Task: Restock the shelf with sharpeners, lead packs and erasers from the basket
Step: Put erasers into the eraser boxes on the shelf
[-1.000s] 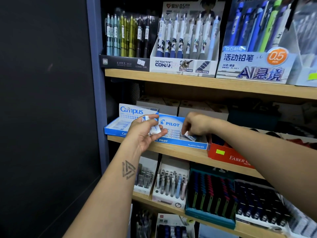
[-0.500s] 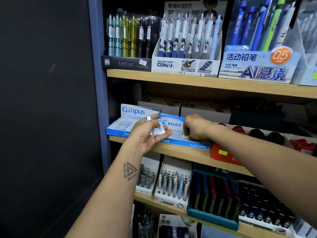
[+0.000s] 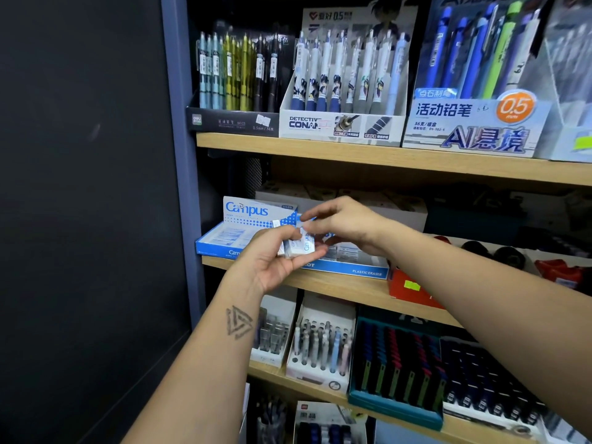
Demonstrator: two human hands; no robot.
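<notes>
shelf (image 3: 336, 285) background: right hand (image 3: 347, 224) was lifted out of the pilot eraser box (image 3: 349, 267), fingers apart, toward erasers (image 3: 299, 245) gripped in left hand (image 3: 275, 259), next one due.

Open gap under the upper shelf (image 3: 384, 161) lets a hand reach in; Campus box (image 3: 243, 225) and Pilot eraser box (image 3: 352, 269) crowd the middle shelf's front edge.
</notes>
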